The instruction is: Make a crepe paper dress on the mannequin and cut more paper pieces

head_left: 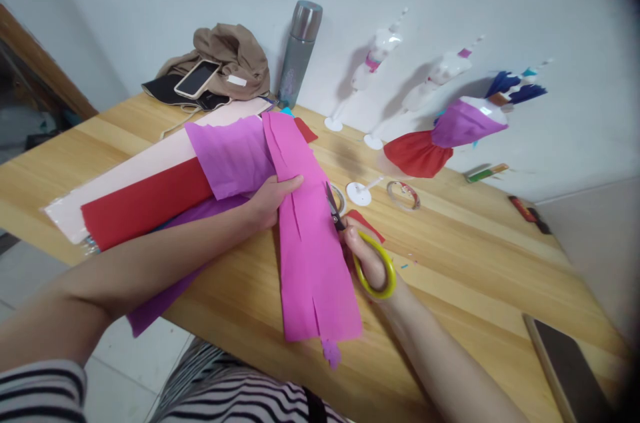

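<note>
A long folded strip of bright pink crepe paper (pixel 315 256) runs across the table in front of me, with slits in its surface and a ragged lower end. My left hand (pixel 275 200) grips its left edge, thumb on top. In my right hand (pixel 367 256) are scissors (pixel 376 276) with a yellow handle ring around my fingers. Their dark blades are parted at the paper's right edge. To the left lie purple crepe paper (pixel 230 153) and a red crepe paper piece (pixel 150 200), over a pale pink sheet in clear wrapping.
Along the wall stand a grey thermos (pixel 300 53) and small white mannequins, one wearing a purple and red paper dress (pixel 467 123). A tape roll (pixel 404 195), a green cutter (pixel 486 173) and a dark phone (pixel 570 370) lie right. A brown cloth (pixel 240 56) and white-edged phone (pixel 197 78) lie back left.
</note>
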A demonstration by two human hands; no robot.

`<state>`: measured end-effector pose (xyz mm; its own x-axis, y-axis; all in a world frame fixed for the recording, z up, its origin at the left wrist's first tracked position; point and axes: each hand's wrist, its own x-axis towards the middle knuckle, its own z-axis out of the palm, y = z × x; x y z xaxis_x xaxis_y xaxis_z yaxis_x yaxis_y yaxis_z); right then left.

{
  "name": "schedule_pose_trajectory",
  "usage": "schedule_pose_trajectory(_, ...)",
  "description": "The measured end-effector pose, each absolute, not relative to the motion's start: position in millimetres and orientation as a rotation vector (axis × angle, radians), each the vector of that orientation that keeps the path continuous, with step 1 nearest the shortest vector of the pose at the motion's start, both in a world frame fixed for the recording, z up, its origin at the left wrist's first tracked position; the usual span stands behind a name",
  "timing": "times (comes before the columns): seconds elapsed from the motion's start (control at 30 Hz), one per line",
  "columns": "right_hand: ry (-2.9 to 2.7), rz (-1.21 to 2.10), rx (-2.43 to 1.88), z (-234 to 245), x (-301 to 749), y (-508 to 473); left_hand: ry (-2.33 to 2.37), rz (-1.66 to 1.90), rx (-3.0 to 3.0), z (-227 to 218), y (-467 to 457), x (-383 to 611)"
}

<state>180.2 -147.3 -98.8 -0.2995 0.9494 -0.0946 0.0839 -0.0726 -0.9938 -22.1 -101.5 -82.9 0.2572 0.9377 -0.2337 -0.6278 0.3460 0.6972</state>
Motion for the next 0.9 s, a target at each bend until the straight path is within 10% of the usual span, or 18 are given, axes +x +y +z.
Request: schedule_pose_trajectory(0.9, -1.401, 1.493, -1.185, -92.9, 174.3, -151.2, 0.726, 1.124, 0.536, -83.7, -101.7, -23.5)
